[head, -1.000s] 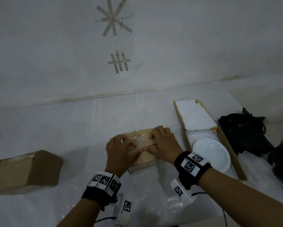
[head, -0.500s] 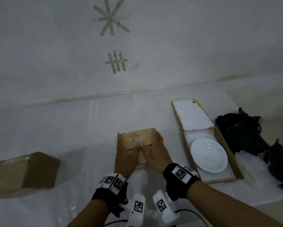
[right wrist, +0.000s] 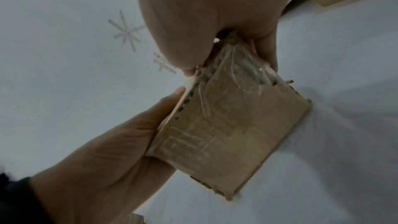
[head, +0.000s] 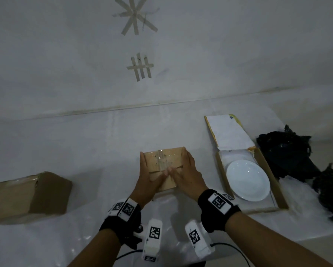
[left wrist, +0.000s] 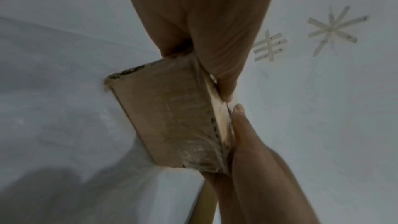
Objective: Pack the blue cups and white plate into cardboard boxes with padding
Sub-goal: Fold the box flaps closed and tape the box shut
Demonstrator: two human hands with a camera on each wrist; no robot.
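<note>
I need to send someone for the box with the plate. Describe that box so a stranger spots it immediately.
Start at the white-covered table and look to its right side, next to the crumpled black cloth. There lies a shallow, flat cardboard box with its lid folded back, holding a round white plate. Unlike the small taped cardboard box between the hands and the closed brown box at far left, it is open.

Both hands [head: 169,180] around small taped box [head: 165,157]
</note>
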